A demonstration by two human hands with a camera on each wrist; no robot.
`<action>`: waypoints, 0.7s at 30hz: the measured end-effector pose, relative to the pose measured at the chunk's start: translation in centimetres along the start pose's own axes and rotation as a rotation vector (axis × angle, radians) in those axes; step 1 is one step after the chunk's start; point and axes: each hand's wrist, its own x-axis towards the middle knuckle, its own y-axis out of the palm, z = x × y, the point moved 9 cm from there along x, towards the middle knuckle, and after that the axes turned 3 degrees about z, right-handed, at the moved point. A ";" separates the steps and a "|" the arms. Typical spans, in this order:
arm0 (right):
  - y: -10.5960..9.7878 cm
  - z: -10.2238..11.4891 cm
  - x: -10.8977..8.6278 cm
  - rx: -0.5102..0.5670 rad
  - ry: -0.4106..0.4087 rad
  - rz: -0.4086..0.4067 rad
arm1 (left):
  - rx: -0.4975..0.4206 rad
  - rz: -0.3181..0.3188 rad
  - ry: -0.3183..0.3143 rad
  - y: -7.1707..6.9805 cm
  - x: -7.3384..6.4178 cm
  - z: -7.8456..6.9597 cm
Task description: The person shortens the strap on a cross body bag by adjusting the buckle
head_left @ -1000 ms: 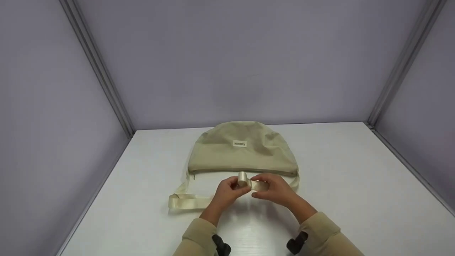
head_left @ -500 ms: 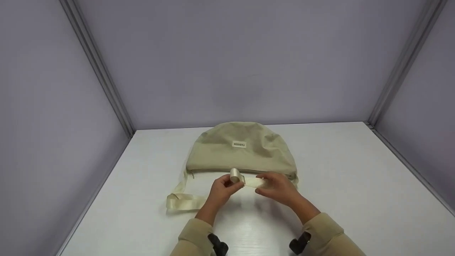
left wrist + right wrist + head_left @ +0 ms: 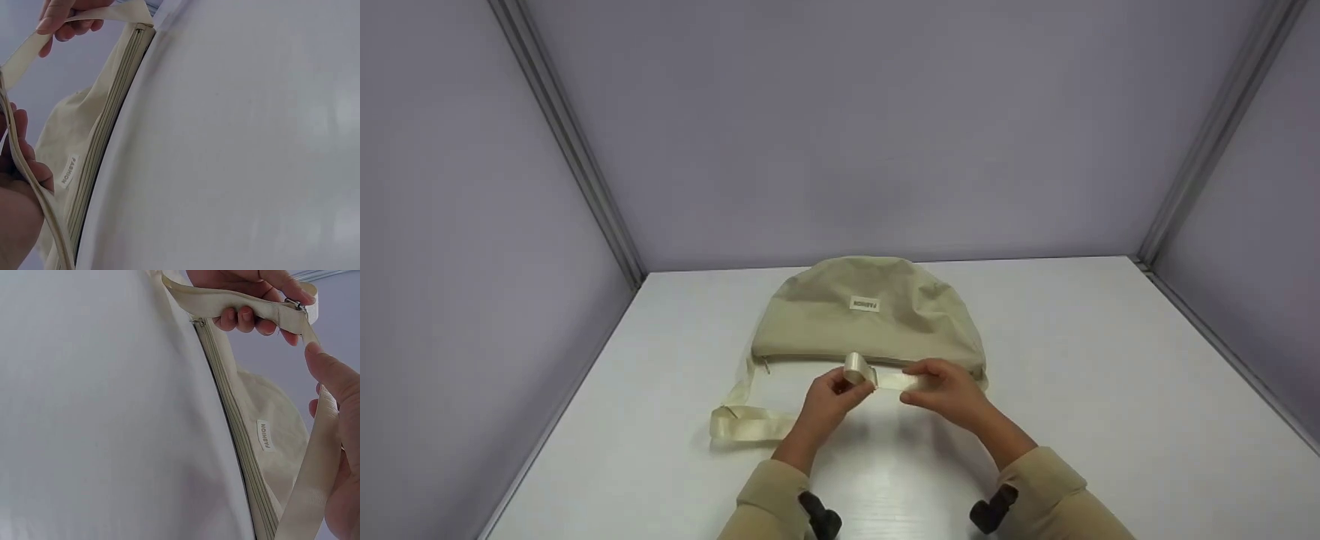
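A cream cloth bag [image 3: 877,319] with a "FASHION" label lies on the table, its zipper side toward me. My left hand [image 3: 829,401] pinches the bag's strap [image 3: 208,302] at the metal buckle [image 3: 295,305], thumb on top. A rolled-up loop of strap [image 3: 856,367] stands over these fingers. To the right, my right hand [image 3: 952,394] holds the strap between thumb and fingers, and a flat short stretch of strap spans the gap between the hands. Both hands are in front of the bag's zipper [image 3: 230,413].
A folded part of the strap [image 3: 750,427] lies on the white table [image 3: 1110,360] at left. Pale walls [image 3: 870,135] with grey metal corner posts enclose the table's back and sides.
Both hands have shifted left, the left one more, so the stretch of strap between them is longer. The bag has slid slightly left. Over the last half second little has moved.
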 end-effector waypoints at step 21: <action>1.1 1.2 0.1 -0.016 -0.078 0.081 | 0.003 0.054 -0.002 1.9 0.2 0.1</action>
